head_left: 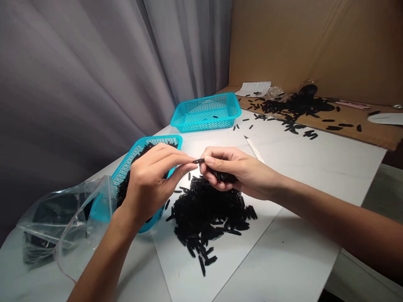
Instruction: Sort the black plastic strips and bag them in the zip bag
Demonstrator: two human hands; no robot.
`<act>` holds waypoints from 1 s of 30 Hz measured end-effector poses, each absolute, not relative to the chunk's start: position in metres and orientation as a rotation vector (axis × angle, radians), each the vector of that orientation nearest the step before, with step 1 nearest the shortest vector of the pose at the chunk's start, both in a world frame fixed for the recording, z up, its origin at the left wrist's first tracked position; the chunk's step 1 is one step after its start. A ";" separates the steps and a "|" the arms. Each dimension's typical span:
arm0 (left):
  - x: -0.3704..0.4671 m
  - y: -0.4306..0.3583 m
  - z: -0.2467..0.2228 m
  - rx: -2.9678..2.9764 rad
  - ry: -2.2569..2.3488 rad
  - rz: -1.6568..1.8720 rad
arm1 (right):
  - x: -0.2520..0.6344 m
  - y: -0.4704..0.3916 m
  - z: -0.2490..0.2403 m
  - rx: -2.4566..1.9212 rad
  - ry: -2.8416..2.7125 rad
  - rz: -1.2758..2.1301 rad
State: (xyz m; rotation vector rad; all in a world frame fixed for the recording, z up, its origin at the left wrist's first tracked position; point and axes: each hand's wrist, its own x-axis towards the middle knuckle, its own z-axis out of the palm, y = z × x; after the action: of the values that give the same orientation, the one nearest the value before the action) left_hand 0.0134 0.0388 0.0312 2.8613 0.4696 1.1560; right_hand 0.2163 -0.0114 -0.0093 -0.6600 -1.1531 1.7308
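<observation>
My left hand point(157, 170) pinches the left end of a small black piece point(198, 161) between thumb and fingertips. The thumb of my right hand point(233, 165) touches the piece's other end, and its curled fingers hold several more black pieces point(222, 175). Both hands are above a heap of black pieces point(204, 209) on a white sheet point(170, 268). Behind my left hand is a blue basket point(126, 170) with black pieces in it, partly hidden by the hand.
A clear zip bag point(63, 222) lies at the left. Another blue basket point(204, 126) stands farther back, with one black piece inside. Scattered black pieces point(292, 105) cover brown cardboard point(378, 130) at the back right. A white pointed tool point(255, 150) lies behind my right hand.
</observation>
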 end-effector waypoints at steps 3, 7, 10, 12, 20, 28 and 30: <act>0.007 0.045 0.031 2.919 0.641 1.184 | 0.216 -0.011 -0.010 -0.673 -1.102 1.801; -0.006 0.057 0.031 2.894 1.166 1.204 | 0.215 -0.012 -0.010 -0.713 -1.022 1.858; -0.004 0.053 0.034 2.724 1.164 1.094 | 0.214 -0.012 -0.011 -0.685 -0.941 1.915; 0.003 0.044 0.036 2.700 0.928 0.937 | 0.212 -0.012 -0.012 -0.648 -0.923 1.953; 0.015 0.033 0.032 2.750 0.615 0.860 | 0.208 -0.012 -0.012 -0.719 -1.031 1.891; 0.010 0.037 0.035 2.615 0.784 0.967 | 0.211 -0.012 -0.011 -0.877 -1.181 1.616; 0.011 0.036 0.035 2.601 0.769 0.973 | 0.212 -0.012 -0.011 -0.896 -1.217 1.583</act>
State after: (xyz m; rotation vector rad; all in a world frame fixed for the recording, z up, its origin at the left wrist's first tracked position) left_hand 0.0109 0.0358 0.0345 2.6011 0.7686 0.9729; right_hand 0.2115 -0.0124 -0.0109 -0.8955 -1.2170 1.5825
